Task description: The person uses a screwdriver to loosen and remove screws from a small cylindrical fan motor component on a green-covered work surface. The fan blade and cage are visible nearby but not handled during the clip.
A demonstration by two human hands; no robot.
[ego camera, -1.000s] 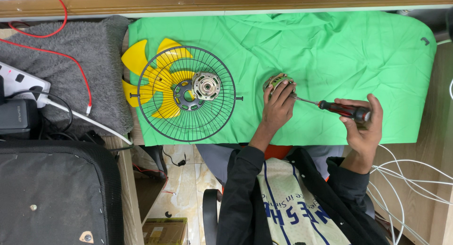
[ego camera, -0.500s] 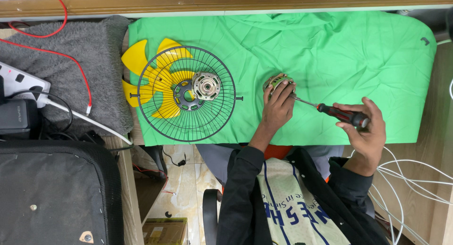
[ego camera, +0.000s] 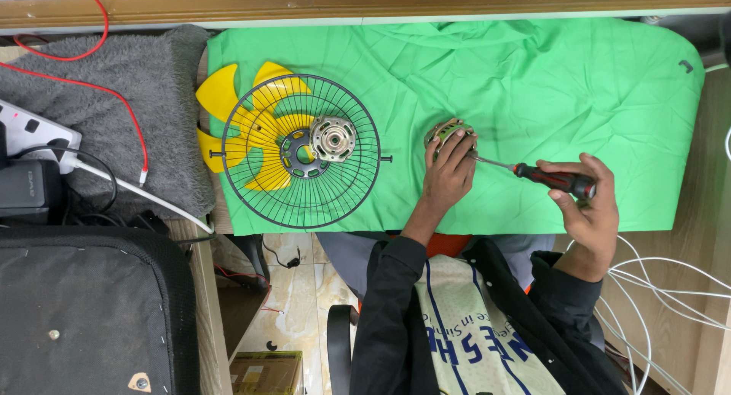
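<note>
brown cardboard box (ego camera: 265,372), floor below table

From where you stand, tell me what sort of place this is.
Likely a small appliance repair bench: a fan guard and yellow blades on a green cloth, a screwdriver at a motor.

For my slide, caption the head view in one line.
Left hand steadies a small motor while right hand works a screwdriver on green cloth.
</note>
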